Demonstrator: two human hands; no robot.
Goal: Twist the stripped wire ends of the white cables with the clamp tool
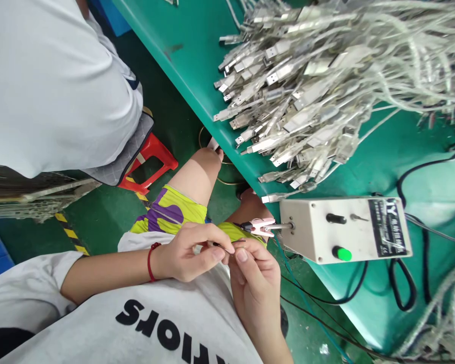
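Note:
My left hand (197, 253), with a red cord at its wrist, pinches a thin dark wire-like piece (222, 246) between thumb and fingers. Touching its fingertips is my right hand (256, 270), whose thumb and index finger are pressed together; what lies between them is too small to make out. Both hands are over my lap. Just above them, a pink clip (258, 227) is on the metal shaft of a beige box (311, 227) with a green knob, at the edge of the green table (189, 55).
A large pile of clear cables with USB plugs (288, 101) covers the upper right of the table. More cables (440, 313) lie at lower right. Black cords (402, 298) loop beside the box. A person in white (60, 91) sits at upper left by a red stool (155, 156).

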